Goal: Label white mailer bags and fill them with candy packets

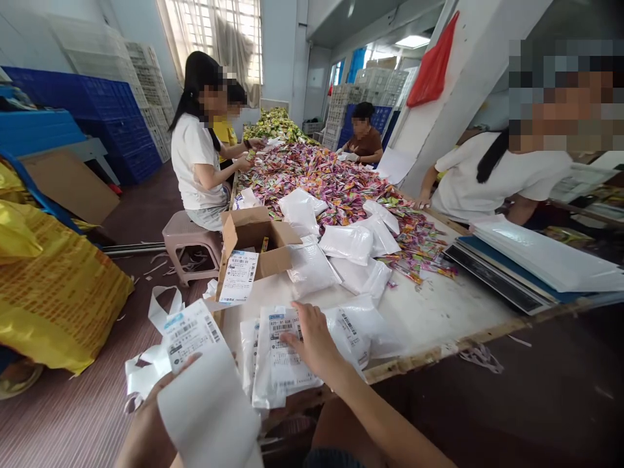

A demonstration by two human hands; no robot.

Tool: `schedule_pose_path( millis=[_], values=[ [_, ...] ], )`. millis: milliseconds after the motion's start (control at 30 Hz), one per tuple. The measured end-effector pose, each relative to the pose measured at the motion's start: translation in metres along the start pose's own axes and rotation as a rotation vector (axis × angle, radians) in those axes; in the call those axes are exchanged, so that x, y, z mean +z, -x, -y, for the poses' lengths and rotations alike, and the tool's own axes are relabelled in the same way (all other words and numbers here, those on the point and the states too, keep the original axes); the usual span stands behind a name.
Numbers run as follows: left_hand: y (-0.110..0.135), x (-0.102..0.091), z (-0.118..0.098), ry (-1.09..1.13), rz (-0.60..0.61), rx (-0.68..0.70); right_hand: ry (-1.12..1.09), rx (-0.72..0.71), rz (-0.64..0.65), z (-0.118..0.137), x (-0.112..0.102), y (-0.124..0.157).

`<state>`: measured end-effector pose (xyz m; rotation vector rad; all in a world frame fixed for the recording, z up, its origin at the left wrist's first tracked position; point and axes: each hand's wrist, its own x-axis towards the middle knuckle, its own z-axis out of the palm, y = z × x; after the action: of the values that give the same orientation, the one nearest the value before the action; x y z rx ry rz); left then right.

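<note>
While the left hand (pixel 155 406) clutches white printed paper labels (pixel 209 409), the spread right hand (pixel 314 339) could, by sliding, wrinkle the flat white plastic parcel (pixel 263 383).

White-topped table (pixel 429 318) bore a packet heap (pixel 322 172) far, white parcels (pixel 346 244) mid-table, labelled parcels (pixel 287 364) near; open carton (pixel 269 263) stood left, flat stack (pixel 550 253) right.

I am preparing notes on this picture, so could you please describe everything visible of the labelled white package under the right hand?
The package looks like pale, slightly wrinkled soft plastic. Its white label bears black print, a barcode and a blue patch; the smallest print is unreadable. It lies at the near edge of the table, beside another labelled package. The right hand's fingers lie over the label.
</note>
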<state>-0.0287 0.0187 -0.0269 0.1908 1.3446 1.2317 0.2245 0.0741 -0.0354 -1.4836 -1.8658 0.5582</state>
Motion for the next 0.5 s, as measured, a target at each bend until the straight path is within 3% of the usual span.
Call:
schedule_pose_path(
  millis=[100, 200, 267, 333, 433, 500],
  values=[
    [0.007, 0.007, 0.005, -0.102, 0.047, -0.02, 0.221, -0.194, 0.252, -0.015, 0.017, 0.013],
    [0.007, 0.015, 0.007, -0.05, 0.042, -0.007, 0.202, -0.324, 0.582, -0.024, -0.001, 0.017],
    [0.005, 0.018, 0.007, 0.001, 0.039, -0.043, 0.142, -0.26, 0.681, -0.033, -0.021, -0.001],
    [0.006, 0.021, 0.008, 0.015, 0.046, -0.083, 0.127, -0.012, 0.503, -0.048, -0.036, -0.034],
    [0.008, 0.025, 0.011, -0.023, 0.039, -0.073, 0.202, 0.449, -0.005, -0.076, -0.037, -0.087],
    [0.01, 0.027, 0.015, -0.058, 0.064, -0.07, 0.209, 0.567, -0.113, -0.094, -0.027, -0.11]
  ],
)
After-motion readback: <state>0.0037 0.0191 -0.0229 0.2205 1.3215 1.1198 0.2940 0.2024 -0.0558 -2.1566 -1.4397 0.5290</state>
